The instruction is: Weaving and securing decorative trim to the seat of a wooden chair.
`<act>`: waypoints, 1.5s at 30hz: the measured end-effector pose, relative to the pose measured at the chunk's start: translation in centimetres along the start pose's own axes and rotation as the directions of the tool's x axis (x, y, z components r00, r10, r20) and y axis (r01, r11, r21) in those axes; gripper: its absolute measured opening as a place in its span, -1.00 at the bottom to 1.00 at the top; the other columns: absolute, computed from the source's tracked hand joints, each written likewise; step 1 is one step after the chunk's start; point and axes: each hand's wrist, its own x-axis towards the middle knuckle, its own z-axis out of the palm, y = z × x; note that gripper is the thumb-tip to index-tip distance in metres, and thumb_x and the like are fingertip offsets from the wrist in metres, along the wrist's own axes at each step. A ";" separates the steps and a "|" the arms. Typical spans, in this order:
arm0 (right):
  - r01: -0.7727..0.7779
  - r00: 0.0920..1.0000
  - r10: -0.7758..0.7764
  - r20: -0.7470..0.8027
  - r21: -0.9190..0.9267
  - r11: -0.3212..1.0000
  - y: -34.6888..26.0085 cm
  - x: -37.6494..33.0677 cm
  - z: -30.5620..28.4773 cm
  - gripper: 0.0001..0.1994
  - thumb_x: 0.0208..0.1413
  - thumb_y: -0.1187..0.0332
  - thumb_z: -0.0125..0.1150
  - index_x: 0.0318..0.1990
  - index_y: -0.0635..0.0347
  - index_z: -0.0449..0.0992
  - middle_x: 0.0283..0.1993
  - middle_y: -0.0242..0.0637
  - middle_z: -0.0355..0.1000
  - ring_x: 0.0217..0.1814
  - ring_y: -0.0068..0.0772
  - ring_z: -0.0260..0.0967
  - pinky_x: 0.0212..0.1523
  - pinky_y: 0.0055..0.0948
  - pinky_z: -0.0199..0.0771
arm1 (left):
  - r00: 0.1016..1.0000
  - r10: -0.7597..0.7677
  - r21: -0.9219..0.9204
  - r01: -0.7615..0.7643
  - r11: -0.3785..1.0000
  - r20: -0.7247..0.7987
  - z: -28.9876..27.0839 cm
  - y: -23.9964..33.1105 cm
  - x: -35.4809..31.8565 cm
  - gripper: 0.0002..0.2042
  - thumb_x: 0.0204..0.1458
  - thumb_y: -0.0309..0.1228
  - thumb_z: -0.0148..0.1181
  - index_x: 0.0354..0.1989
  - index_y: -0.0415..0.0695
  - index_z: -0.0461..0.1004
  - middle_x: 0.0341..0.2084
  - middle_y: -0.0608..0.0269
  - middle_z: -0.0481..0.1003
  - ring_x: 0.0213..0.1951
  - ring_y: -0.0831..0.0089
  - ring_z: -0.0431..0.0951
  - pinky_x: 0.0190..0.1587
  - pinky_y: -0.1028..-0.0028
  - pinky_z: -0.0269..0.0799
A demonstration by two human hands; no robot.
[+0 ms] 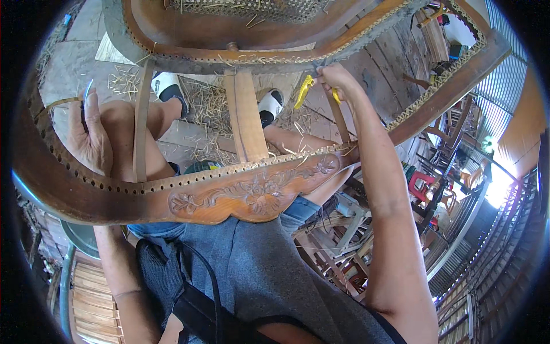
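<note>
A carved wooden chair frame with a row of small holes along its inner edge lies across my lap. My right hand is closed around a tool with yellow handles, at the frame's far rail. The tool's working end is hidden, so its exact kind does not show. Inside the frame's left side, my left hand is raised with its fingers around a slim dark tool with a bright tip. Frayed cane ends stick out of the holes along the rails.
Wooden slats cross the frame's opening. Cane scraps litter the floor between my shoes. Beyond the far rail is a woven cane panel. Stacked chair parts and a red plastic stool stand at right.
</note>
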 end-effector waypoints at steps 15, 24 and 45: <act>0.058 0.783 -0.254 -0.569 -0.339 0.939 0.7 0.3 6.7 -0.69 0.12 0.31 0.03 -0.17 0.46 0.47 -0.21 0.22 0.49 -0.13 0.24 0.48 -0.07 -0.04 0.49 | 1.000 0.021 -0.029 -0.022 0.999 -0.013 -2.8 -3.6 1.2 -0.75 0.29 -0.33 -0.01 -0.05 -0.21 0.51 -0.41 0.25 0.52 -0.39 0.58 0.47 -0.30 0.58 0.38; 0.400 0.853 -0.176 -0.491 0.399 0.825 2.5 3.8 8.7 -0.90 0.06 0.45 0.13 -0.27 0.21 0.42 -0.45 -0.25 0.47 -0.67 -0.61 0.18 -0.65 -0.57 0.21 | 0.999 0.029 -0.001 -0.029 1.000 -0.020 -4.8 -3.9 0.8 -0.75 0.29 -0.33 -0.01 -0.06 -0.21 0.51 -0.42 0.29 0.51 -0.39 0.61 0.46 -0.31 0.60 0.37; 0.360 0.843 -0.515 -0.156 -0.549 0.754 0.1 -0.2 -3.0 -0.74 0.18 0.24 0.06 -0.19 0.26 0.52 -0.52 -0.29 0.34 -0.52 -0.44 0.37 -0.64 -0.38 0.29 | 1.000 0.003 -0.048 -0.002 0.999 0.008 -3.2 -2.6 -1.4 -0.75 0.30 -0.31 -0.01 -0.08 -0.21 0.50 -0.46 0.36 0.47 -0.41 0.68 0.42 -0.33 0.66 0.34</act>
